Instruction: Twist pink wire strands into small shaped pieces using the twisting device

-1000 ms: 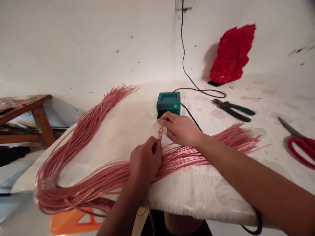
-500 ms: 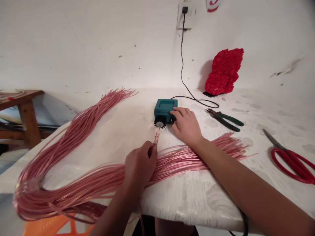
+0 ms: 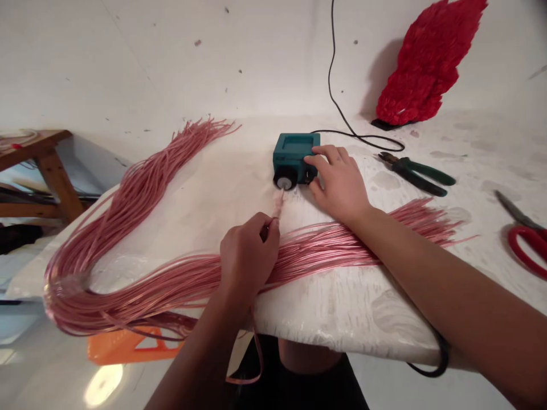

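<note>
A teal, box-shaped machine sits upright just above the center of the frame, its black wheel facing front around a pale hub. A pale pink strip, blurred, slants down from the hub. Glossy pink cords lie bundled in a sideways U, bending at lower left.

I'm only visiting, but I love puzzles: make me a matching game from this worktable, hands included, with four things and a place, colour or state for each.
1. Left hand
2. Right hand
3. Pliers
4. Scissors

A. Red-handled, at the picture's right edge
B. Pinching a blurred pinkish strand
C. Green-handled, jaws pointing left
D. Fingers on the teal machine

Pairs: 1-B, 2-D, 3-C, 4-A
</note>
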The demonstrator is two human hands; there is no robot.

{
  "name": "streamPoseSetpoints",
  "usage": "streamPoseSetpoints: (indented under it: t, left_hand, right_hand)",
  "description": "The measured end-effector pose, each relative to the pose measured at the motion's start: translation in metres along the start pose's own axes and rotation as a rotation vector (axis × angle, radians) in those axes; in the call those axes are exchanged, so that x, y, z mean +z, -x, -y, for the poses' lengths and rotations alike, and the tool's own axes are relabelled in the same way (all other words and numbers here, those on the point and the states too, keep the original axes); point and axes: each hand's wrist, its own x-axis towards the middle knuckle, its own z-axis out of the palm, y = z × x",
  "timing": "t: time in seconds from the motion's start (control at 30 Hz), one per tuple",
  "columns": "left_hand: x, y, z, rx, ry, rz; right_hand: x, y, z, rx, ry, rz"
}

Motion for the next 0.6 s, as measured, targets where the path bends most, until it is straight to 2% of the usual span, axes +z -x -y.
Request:
streamPoseSetpoints:
  t: [0.27,0.6]
  left_hand:
    - [0.001,0.0,0.001,0.03,0.02,-0.021]
    - [-0.007,0.013,0.004,0.084,0.05,-0.027]
  right_hand:
    - [0.001,0.001,-0.001,-0.002,0.034,-0.017]
    - [0.002,0.0,-0.001,0.021,-0.005,-0.006]
